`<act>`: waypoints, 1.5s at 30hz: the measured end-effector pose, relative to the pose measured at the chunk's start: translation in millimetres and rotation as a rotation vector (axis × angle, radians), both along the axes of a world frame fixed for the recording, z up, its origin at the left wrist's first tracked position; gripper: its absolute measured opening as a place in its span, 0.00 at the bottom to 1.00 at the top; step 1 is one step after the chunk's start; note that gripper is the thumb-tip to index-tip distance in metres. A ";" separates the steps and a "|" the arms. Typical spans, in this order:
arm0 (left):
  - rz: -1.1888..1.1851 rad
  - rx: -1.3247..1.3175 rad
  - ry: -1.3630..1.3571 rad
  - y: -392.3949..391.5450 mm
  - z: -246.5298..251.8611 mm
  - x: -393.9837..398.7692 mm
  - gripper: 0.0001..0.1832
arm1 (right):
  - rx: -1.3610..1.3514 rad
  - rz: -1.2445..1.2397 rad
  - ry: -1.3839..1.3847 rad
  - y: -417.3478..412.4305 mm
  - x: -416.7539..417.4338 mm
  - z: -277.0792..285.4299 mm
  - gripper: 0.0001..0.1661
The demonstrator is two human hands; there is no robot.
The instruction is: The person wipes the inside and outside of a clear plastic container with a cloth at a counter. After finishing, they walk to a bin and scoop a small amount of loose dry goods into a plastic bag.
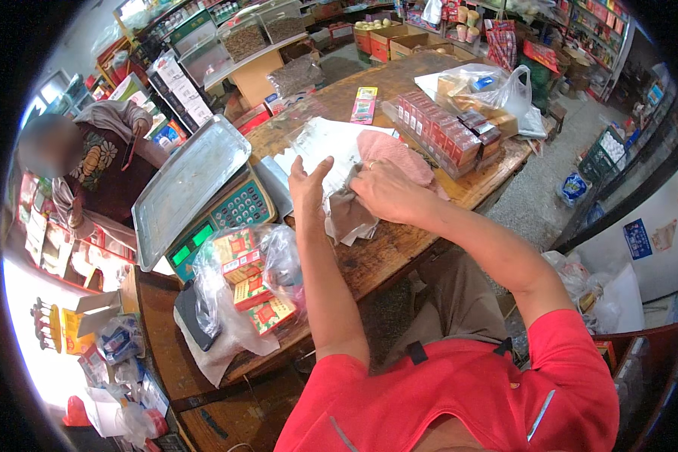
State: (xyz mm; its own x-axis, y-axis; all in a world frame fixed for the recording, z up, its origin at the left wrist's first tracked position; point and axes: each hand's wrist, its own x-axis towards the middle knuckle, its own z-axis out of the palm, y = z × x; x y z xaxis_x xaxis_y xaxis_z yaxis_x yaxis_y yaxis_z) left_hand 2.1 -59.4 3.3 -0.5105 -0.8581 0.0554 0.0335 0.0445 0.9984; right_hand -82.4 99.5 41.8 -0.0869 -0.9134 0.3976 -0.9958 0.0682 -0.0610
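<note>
Fingers spread, my left hand [311, 183] is raised over the edge of some white papers [330, 147] on the wooden counter. My right hand [387, 189] has its fingers bent onto a crumpled grey-brown cloth [347, 214], pinching its upper part. Against the back of that hand lies a pink towel [392, 150]. A weighing scale with a green display and keypad [240, 206] and a metal pan [195, 186] stands left of my left hand. Nearer my left forearm, a clear plastic bag [282, 248] holds several red and yellow boxes [251, 288].
Wrapped red cartons [438, 133] and a translucent plastic bag [517, 99] lie at the right of the wooden counter [367, 271]. A pink and yellow packet [364, 105] lies behind the papers. Another person [107, 152] holding a phone is beyond the scale.
</note>
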 end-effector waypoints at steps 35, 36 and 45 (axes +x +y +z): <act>0.058 -1.231 -0.597 99.3 -26.1 -5.5 0.35 | 0.222 -0.908 -0.480 337.4 68.9 -271.7 0.34; 0.049 -1.226 -0.620 98.7 -24.7 -5.5 0.35 | 0.200 -0.915 -0.497 336.3 70.3 -268.7 0.34; 0.096 -1.177 -0.545 111.6 -7.6 0.5 0.41 | 0.091 -0.909 -0.520 344.1 79.1 -255.0 0.32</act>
